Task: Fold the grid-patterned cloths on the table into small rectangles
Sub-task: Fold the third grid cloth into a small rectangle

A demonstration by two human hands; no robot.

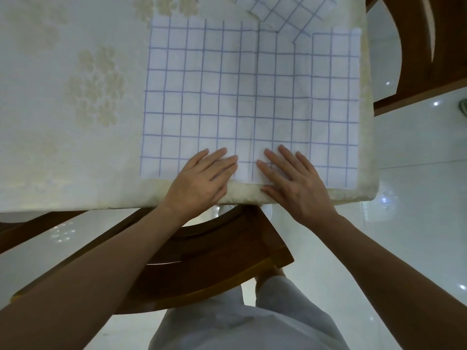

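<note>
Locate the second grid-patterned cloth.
Head view: the second cloth lies top right of centre, skewed, its corner overlapping the far edge of the spread cloth.

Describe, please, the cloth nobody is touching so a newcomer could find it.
Start at the flower-patterned table. The left hand and right hand rest on a large cloth spread flat near its right edge; the other cloth overlaps that one's far edge. It alone lies askew, its grid lines running diagonally.

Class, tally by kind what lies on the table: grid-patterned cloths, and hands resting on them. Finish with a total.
Grid-patterned cloths: 2 (the spread cloth; the second cloth, overlapping its far edge)
Hands: 2 (the left hand and the right hand, both flat on the spread cloth's near edge)
Total: 4
</note>
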